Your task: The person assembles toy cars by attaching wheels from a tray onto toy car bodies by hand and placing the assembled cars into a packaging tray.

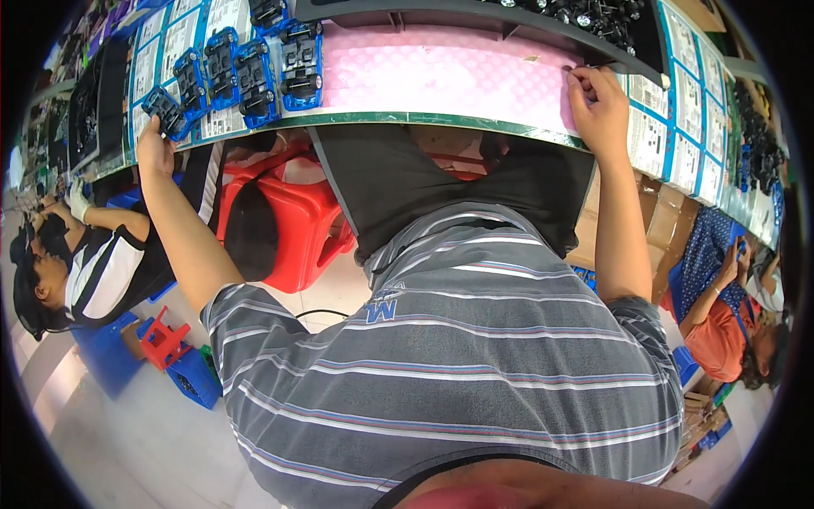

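Several blue toy cars with black undersides up (256, 85) stand close together at the left of the table. The leftmost toy car (167, 113) sits tilted at the table's front edge, and my left hand (156, 151) grips its near corner, its other fingers mostly hidden. To the right, my right hand (600, 110) is closed at the right end of a pink bubble-patterned mat (441, 72). Its fingers curl together below the black tray's edge; anything between them is too small to make out.
A long black tray (492, 19) with small black and silver parts crosses the table's far side. Printed sheets (688, 110) lie under the tabletop cover. A red plastic stool (297, 220) stands below left. Co-workers sit at left (106, 263) and right (721, 331).
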A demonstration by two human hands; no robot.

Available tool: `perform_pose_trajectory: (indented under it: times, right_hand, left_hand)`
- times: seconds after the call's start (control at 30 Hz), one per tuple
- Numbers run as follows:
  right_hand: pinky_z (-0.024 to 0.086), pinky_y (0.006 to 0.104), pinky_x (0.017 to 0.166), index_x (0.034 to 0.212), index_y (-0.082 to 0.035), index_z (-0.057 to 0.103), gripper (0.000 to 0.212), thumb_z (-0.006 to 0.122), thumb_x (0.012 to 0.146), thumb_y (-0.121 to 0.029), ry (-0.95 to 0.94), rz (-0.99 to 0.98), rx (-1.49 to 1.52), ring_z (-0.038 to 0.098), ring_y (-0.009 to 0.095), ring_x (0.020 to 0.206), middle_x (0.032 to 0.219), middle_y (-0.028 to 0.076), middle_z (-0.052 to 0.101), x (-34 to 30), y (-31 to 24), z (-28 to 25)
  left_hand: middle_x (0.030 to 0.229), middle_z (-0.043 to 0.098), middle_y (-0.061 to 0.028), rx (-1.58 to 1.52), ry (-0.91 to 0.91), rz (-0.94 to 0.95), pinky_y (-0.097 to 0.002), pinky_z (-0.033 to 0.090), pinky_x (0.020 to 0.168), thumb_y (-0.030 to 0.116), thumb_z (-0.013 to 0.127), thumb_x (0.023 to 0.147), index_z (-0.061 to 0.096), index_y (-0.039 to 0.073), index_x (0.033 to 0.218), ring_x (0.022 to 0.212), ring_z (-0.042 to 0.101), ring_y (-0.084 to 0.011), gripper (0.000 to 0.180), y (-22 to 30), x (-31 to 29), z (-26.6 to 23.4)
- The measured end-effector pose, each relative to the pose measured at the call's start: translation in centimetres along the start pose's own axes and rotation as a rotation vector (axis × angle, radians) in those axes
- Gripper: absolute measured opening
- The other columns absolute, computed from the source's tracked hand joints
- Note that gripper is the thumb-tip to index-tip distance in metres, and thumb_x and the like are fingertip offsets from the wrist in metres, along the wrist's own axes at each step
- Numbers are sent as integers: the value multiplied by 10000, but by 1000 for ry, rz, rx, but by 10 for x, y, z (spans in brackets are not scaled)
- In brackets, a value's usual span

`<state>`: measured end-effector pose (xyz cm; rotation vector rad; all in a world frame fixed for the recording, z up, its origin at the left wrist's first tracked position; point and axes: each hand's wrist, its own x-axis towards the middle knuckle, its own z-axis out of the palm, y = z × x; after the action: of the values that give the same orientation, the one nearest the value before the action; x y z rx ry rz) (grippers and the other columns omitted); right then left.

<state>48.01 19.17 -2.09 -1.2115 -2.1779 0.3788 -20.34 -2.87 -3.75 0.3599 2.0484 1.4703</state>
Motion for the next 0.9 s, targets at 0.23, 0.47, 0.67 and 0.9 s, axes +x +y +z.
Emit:
perform_pose_trajectory:
  times: [0.23,0.47,0.67,0.9]
  right_hand:
    - [499,313,618,904,-27,681,89,683,819,-54,10,-4,25,607,230,664,800,97,607,0,1,1]
    - [511,320,633,902,-32,688,84,681,823,-61,37,2,51,623,235,685,790,103,612,-3,10,-3]
    - [519,385,674,904,-25,690,128,671,826,-125,107,-143,161,632,311,734,829,135,629,7,17,6]
    - [510,406,704,900,-22,695,135,678,813,-124,117,-106,90,627,331,779,835,139,632,-12,35,-22]
  left_hand:
    - [1276,627,-123,204,136,108,-379,492,926,256,477,1035,525,-52,1349,1070,641,-248,443,0,4,27]
    - [1168,671,-241,977,318,478,-379,438,986,360,487,988,659,-38,1189,1139,617,-331,478,-10,23,31]
    - [1214,645,-223,1783,426,1021,-446,504,928,262,408,1019,569,30,1312,1087,631,-385,407,-17,55,-110]
    - [1267,615,-208,1927,402,886,-428,467,997,273,490,948,520,-24,1346,1121,609,-368,498,-44,44,-15]
